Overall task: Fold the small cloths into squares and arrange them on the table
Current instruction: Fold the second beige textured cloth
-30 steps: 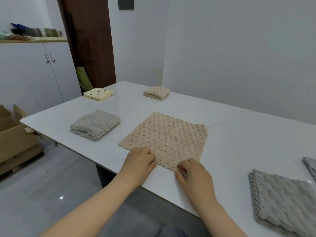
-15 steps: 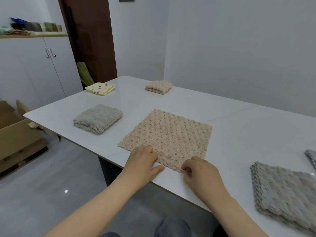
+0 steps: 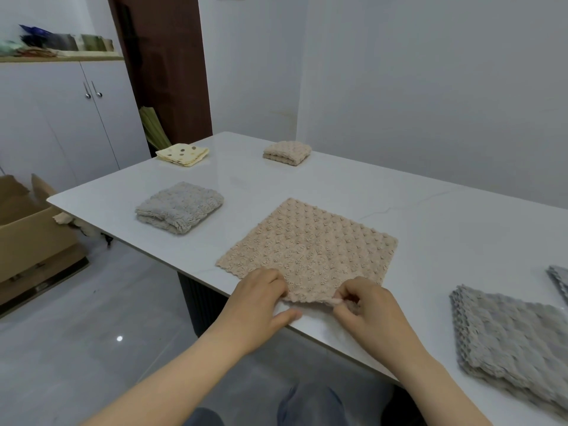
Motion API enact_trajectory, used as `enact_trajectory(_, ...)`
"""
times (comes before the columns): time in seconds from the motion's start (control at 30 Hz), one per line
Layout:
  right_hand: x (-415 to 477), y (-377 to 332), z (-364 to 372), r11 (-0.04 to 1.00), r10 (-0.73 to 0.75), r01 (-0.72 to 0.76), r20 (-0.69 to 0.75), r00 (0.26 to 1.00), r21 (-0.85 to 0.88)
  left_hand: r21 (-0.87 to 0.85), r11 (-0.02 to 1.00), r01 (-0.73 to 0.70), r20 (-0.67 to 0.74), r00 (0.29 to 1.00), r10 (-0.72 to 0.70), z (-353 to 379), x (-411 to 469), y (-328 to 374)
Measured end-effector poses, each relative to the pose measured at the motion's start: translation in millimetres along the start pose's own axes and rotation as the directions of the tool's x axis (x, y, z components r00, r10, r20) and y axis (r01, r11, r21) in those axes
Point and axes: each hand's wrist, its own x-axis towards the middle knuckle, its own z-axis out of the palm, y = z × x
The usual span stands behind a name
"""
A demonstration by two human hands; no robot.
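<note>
A beige knobbly cloth lies spread flat on the white table, near its front edge. My left hand pinches the cloth's near edge on the left. My right hand pinches the near corner, which is lifted slightly off the table. Three folded cloths lie further back: a grey one at the left, a cream dotted one at the far left corner and a beige one at the far middle.
A stack of unfolded grey cloths sits at the right front of the table, with another grey cloth's edge behind it. A cardboard box stands on the floor at the left, before white cupboards.
Both hands have closed on the beige cloth's near edge, and the near corner has risen off the table. Before, the cloth lay wholly flat.
</note>
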Motion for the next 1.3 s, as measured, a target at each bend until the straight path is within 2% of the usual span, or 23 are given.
enact_trajectory(0.23,-7.1,-15.3,-21.0,0.981,-0.013,0.025,-0.062,0.998,0.191,-0.021,1.000,-0.016,-0.154,0.988,0.012,6.8,-10.6,-0.4)
enact_trajectory(0.5,-12.7,-21.9,-38.4,0.930,-0.016,0.054,-0.107,0.994,0.363,-0.034,0.999,-0.013,-0.119,0.993,0.009,-4.8,-18.3,-13.7)
enact_trajectory(0.7,-10.2,-34.6,-61.9,0.904,-0.035,0.162,-0.309,0.951,0.396,-0.096,0.987,0.129,-0.179,0.973,-0.145,-29.1,-20.4,-26.1)
enact_trajectory(0.77,-6.0,-35.2,-64.8,0.907,-0.022,0.159,-0.334,0.942,0.390,-0.152,0.970,0.190,-0.200,0.955,-0.218,-40.8,-20.6,-26.3)
enact_trajectory(0.9,1.9,-40.0,-66.6,0.894,0.026,0.146,-0.375,0.927,0.424,-0.363,0.900,0.239,-0.268,0.899,-0.347,-58.7,-16.4,-19.0)
enact_trajectory(0.97,3.8,-46.2,-70.5,0.874,0.038,0.165,-0.403,0.914,0.457,-0.480,0.845,0.234,-0.254,0.885,-0.389,-68.0,-13.9,-12.7)
enact_trajectory(1.07,6.0,-57.5,-78.5,0.830,0.060,0.187,-0.418,0.906,0.525,-0.614,0.766,0.189,-0.202,0.901,-0.384,-87.5,-13.5,-1.8)
enact_trajectory(1.17,6.4,-66.7,-87.9,0.792,0.071,0.221,-0.444,0.893,0.570,-0.763,0.635,0.126,-0.166,0.910,-0.380,-111.9,-14.5,11.4)
enact_trajectory(1.3,7.1,-78.9,-101.4,0.773,0.055,0.284,-0.506,0.861,0.567,-0.840,0.543,0.016,-0.233,0.892,-0.387,-142.6,-9.1,29.0)
